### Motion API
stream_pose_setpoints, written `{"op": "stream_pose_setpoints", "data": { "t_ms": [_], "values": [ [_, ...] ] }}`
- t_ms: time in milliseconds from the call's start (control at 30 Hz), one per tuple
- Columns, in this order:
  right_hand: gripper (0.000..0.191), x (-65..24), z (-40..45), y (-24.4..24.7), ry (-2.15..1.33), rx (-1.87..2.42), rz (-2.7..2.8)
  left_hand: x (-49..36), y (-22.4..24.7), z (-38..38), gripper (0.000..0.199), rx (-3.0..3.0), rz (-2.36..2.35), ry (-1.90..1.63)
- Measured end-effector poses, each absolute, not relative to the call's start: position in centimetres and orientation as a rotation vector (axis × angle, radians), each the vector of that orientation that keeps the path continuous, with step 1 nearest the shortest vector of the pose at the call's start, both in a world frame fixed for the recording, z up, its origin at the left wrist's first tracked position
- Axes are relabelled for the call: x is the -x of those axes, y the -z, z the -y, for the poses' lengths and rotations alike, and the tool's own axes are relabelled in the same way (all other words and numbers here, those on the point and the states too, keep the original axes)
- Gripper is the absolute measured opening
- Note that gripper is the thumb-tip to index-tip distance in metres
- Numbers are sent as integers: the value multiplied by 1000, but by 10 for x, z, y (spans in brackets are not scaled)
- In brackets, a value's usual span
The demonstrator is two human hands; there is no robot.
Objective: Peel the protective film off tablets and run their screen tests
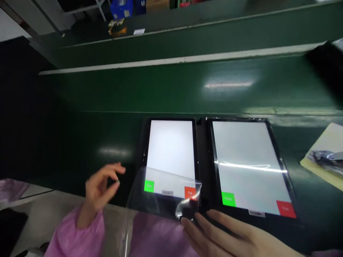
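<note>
My left hand [103,185] is off the bench's front edge, left of the tablets, its thumb and index finger curved and apart with nothing visible between them. At the lower right, my right hand [227,235] has its fingertips at the curled corner of a clear plastic film [158,207]; its thumb is hidden. That film covers the lower part of the left tablet [171,150] and hangs over the front edge. The tablet's lit white screen has a green box and a red "Fail" box. Beside it lies a second tablet [249,157] with a similar screen, glossy with reflections.
Both tablets lie on a dark green bench [115,92] with pale strips across it. A yellow pad [324,153] with a shiny wrapped item is at the right. A black object [327,71] stands at the far right. Blue bins [122,9] and a cardboard box [157,5] are behind.
</note>
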State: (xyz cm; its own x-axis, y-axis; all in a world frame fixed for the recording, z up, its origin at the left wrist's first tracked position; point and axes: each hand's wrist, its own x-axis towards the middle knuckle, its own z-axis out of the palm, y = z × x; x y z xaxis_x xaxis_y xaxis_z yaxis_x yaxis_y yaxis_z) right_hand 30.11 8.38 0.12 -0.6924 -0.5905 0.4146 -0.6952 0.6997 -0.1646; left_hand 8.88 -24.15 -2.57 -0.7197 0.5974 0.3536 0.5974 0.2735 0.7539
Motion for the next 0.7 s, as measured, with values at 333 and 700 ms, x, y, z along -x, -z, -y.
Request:
{"op": "stream_pose_setpoints", "data": {
  "t_ms": [333,700],
  "values": [
    [38,-311,-72,-7,-429,-992,2619,-5,7,76,95,-1413,-2636,-629],
    [45,-314,-70,-16,-385,-934,2626,54,12,46,26,-1111,-2891,-1159]
  ]
}}
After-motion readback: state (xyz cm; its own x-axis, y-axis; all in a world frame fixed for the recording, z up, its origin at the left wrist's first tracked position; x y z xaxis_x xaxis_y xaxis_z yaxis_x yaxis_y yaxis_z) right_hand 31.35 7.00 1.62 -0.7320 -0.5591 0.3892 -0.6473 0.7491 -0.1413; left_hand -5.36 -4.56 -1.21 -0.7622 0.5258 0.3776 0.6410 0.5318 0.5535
